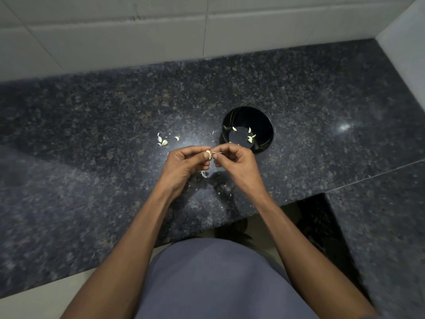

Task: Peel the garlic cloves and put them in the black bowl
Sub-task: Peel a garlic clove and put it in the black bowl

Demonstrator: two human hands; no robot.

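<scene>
My left hand (187, 163) pinches a pale garlic clove (208, 154) above the dark granite counter. My right hand (232, 161) meets it from the right, its fingertips pinching a thin strip of skin (218, 153) at the clove's tip. The black bowl (264, 125) stands just beyond my right hand and holds several peeled cloves (250, 137) on its bottom. A few unpeeled cloves (163, 142) lie on the counter to the left of the bowl, beyond my left hand.
Flakes of garlic skin (203, 173) lie scattered on the counter (92, 134) under and around my hands. White tiled walls (115, 35) close off the back and right side. The counter's front edge steps back at lower right, beside my torso.
</scene>
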